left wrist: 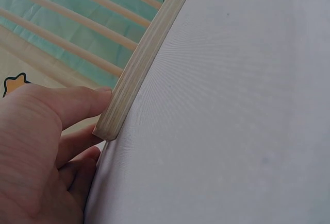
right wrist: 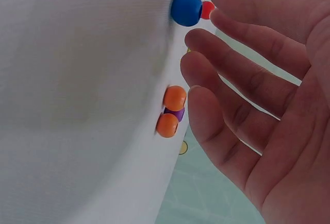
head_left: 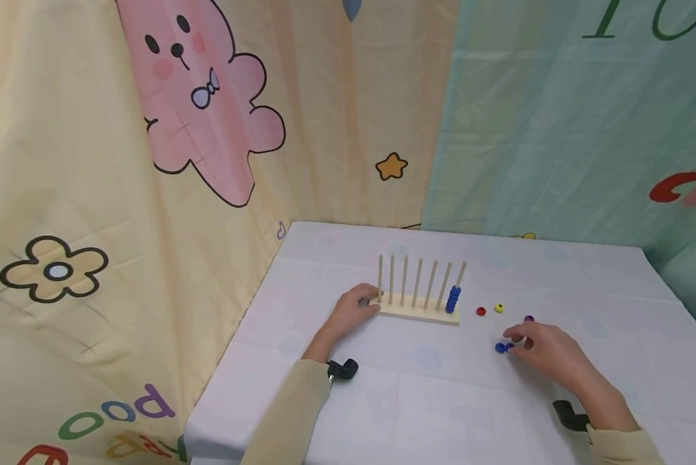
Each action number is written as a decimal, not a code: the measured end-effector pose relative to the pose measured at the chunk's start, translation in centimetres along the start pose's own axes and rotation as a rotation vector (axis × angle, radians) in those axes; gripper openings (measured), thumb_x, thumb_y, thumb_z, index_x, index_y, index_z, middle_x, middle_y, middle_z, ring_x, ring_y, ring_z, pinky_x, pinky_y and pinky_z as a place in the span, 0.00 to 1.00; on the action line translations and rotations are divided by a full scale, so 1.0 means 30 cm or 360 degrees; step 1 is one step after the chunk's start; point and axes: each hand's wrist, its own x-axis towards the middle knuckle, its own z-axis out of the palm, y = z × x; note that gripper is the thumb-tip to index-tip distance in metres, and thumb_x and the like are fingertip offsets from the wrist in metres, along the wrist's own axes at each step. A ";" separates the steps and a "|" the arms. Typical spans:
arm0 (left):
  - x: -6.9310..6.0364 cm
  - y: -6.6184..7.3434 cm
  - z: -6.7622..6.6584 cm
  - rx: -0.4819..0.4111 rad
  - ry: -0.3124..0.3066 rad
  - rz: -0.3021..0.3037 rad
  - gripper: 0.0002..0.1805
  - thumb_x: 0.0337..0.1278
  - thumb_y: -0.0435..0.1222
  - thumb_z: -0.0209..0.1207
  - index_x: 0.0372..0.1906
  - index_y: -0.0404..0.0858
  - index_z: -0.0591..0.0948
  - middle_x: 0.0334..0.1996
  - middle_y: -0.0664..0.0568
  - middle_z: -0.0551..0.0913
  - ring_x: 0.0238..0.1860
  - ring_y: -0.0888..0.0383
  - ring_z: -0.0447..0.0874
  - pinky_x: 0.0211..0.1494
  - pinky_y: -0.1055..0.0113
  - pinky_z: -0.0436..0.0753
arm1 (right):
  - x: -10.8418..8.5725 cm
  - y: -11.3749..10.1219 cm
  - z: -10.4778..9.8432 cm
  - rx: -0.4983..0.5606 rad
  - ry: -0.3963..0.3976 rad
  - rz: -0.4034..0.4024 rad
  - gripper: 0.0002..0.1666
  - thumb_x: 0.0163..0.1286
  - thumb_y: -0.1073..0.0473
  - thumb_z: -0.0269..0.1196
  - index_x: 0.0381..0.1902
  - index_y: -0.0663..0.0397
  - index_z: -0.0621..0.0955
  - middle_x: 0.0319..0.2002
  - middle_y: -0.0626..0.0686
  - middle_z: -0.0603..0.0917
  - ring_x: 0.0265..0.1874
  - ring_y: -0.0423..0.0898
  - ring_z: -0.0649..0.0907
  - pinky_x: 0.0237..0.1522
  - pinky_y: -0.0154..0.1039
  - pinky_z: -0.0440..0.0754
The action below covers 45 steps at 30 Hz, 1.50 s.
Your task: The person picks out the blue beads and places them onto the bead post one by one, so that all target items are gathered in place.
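Observation:
A wooden peg board [head_left: 418,314] with several upright pegs stands on the table. Blue beads [head_left: 452,300] are stacked on its rightmost peg. My left hand [head_left: 350,311] grips the board's left end; in the left wrist view the thumb lies against the wooden base [left wrist: 131,80], with fingers partly hidden behind it. Over to the right, my right hand [head_left: 548,352] hovers beside two loose blue beads [head_left: 500,347]. Its thumb and forefinger are slightly apart beside a blue bead [right wrist: 186,10], the other fingers loosely bent, and nothing is visibly held.
Right of the board lie a red bead [head_left: 481,311], a yellow bead [head_left: 499,308] and a purple bead [head_left: 529,318]. Two orange beads [right wrist: 175,98] show in the right wrist view. Printed curtains [head_left: 336,116] hang behind the white-covered table [head_left: 429,400].

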 end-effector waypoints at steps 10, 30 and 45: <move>-0.001 -0.004 -0.005 0.0006 0.0002 -0.0007 0.20 0.66 0.42 0.63 0.61 0.46 0.82 0.66 0.54 0.76 0.70 0.53 0.68 0.73 0.55 0.65 | -0.006 0.015 0.023 -0.0027 0.0006 -0.0035 0.15 0.58 0.61 0.75 0.45 0.52 0.88 0.35 0.45 0.81 0.31 0.44 0.77 0.29 0.40 0.76; -0.010 0.013 -0.010 -0.0039 -0.0021 -0.0019 0.21 0.66 0.42 0.63 0.62 0.45 0.82 0.67 0.52 0.75 0.71 0.52 0.68 0.74 0.53 0.64 | -0.003 0.031 0.046 -0.0005 0.0094 0.0047 0.13 0.57 0.59 0.76 0.41 0.52 0.88 0.32 0.45 0.82 0.32 0.46 0.77 0.33 0.44 0.78; -0.004 0.003 -0.005 -0.0013 -0.0001 -0.0011 0.21 0.66 0.43 0.63 0.62 0.45 0.82 0.66 0.54 0.76 0.70 0.53 0.69 0.72 0.54 0.66 | 0.003 0.016 0.022 0.0087 0.0112 0.0153 0.14 0.60 0.59 0.75 0.44 0.54 0.86 0.32 0.48 0.83 0.33 0.49 0.78 0.35 0.48 0.81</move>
